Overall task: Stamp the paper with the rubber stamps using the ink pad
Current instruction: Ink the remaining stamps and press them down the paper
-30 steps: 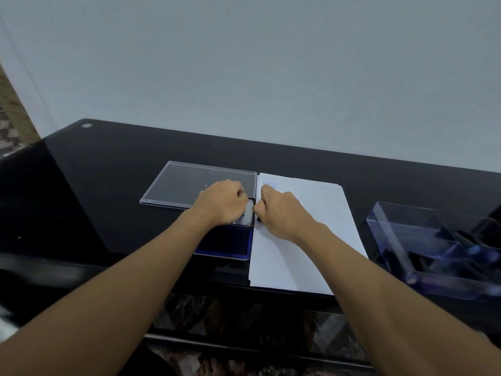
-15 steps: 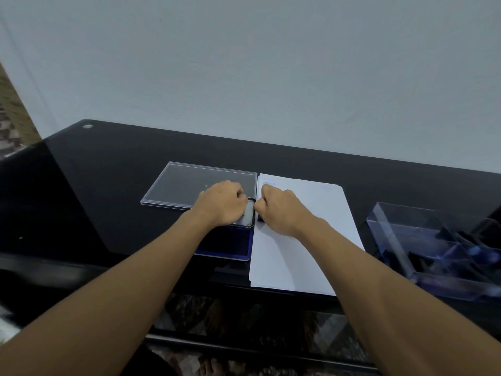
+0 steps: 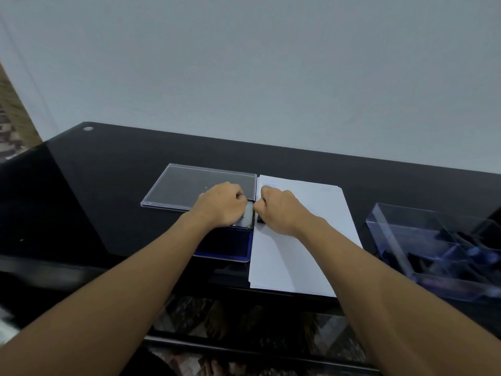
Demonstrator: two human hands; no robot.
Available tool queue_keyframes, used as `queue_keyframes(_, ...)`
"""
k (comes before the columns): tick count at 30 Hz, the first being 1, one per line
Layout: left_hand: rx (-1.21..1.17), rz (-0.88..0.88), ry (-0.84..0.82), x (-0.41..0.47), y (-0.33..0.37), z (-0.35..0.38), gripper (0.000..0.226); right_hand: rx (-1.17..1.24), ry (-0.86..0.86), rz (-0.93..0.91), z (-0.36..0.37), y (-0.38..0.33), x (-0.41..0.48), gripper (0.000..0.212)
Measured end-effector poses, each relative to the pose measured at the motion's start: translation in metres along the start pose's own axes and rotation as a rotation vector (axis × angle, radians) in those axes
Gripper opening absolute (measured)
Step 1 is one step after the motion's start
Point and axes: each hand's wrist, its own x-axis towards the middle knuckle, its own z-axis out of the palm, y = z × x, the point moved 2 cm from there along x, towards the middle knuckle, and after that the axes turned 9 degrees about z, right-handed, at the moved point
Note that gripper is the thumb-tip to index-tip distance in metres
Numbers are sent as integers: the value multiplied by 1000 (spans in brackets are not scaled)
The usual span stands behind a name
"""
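Note:
A white sheet of paper (image 3: 311, 240) lies on the black table, with a faint blue print (image 3: 269, 185) near its far left corner. To its left sits the open ink pad (image 3: 227, 245), dark blue, its clear lid (image 3: 189, 185) folded flat behind it. My left hand (image 3: 221, 207) rests with curled fingers on the pad's far right corner and holds it. My right hand (image 3: 279, 210) grips a small black rubber stamp (image 3: 260, 220) down on the paper's left edge, just below the print. The hand hides most of the stamp.
A clear plastic organiser box (image 3: 433, 248) with dark items inside stands at the right, close to the paper. The table's front edge (image 3: 189, 283) runs just below the paper and pad. A pale wall rises behind the table.
Both hands stay almost where they were. My right hand has shifted very slightly, and the blue print above it shows a little more.

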Motion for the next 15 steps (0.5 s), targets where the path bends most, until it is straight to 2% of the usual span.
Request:
queue_keyframes(6,-24,15,-2,-1,2,-1,22,-47,49,-57,6,0,-6,32)
queue_keyframes(9,-31,14,8,-2,2,-2,24,-35,78,-55,8,2,-7,26)
queue_keyframes(15,-30,0,38,-2,4,-12,18,-36,31,-37,0,-2,-3,33)
